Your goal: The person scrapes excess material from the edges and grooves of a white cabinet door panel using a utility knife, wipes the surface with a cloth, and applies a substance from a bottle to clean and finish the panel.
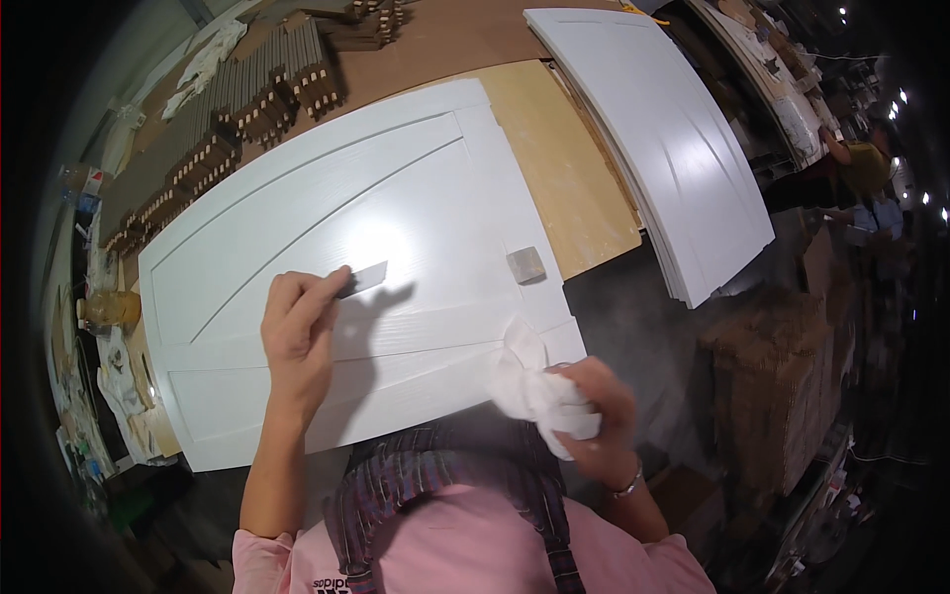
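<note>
A white panelled door with grooved mouldings lies flat in front of me. Above its middle, my left hand pinches a small flat scraper with a pale blade, its dark end at my fingertips. At the door's near right corner, my right hand is closed around a bunched white cloth. Part of the cloth hangs over the door's surface, slightly blurred. A small greyish sanding block rests near the door's right edge, apart from both hands.
Brown slotted strips are stacked along the back left. A bottle of yellowish liquid stands at far left. Bare plywood shows beside the door, and more white panels are stacked to the right. Cardboard stands at right; another person is beyond.
</note>
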Motion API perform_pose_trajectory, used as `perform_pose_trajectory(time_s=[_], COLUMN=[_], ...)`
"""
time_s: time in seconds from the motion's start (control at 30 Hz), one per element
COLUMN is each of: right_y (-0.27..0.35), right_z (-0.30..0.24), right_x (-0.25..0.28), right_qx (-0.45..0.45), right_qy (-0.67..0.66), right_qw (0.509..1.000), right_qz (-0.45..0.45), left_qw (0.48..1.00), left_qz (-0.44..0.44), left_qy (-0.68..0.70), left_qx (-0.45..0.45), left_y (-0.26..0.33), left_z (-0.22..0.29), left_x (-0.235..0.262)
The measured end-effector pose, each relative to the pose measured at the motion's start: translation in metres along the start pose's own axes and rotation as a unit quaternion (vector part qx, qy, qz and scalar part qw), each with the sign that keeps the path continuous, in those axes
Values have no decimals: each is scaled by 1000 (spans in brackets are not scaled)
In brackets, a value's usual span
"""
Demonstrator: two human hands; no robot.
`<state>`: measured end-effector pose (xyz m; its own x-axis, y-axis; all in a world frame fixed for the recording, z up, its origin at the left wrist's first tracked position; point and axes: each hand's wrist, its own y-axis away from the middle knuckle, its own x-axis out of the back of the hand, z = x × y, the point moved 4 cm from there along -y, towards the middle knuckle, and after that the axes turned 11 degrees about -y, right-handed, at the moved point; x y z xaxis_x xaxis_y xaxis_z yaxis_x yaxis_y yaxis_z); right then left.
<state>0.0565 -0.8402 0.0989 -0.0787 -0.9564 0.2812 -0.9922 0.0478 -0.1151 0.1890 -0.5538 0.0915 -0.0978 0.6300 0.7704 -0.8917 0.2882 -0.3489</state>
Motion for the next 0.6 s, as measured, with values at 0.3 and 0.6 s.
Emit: perform_pose_trajectory(time_s=[0.3, 0.6], right_y=[-28, -6], right_z=[-11, -18], right_x=[-62, 17], right_qx=[159, 139], right_qy=[162, 191], right_qw=[966, 965], right_qz=[-123, 113], left_qw=[983, 971], left_qz=[39, 82], left_qy=[88, 127], left_qx=[159, 187], left_y=[47, 67], left_z=[-48, -59], left_x=[17, 42])
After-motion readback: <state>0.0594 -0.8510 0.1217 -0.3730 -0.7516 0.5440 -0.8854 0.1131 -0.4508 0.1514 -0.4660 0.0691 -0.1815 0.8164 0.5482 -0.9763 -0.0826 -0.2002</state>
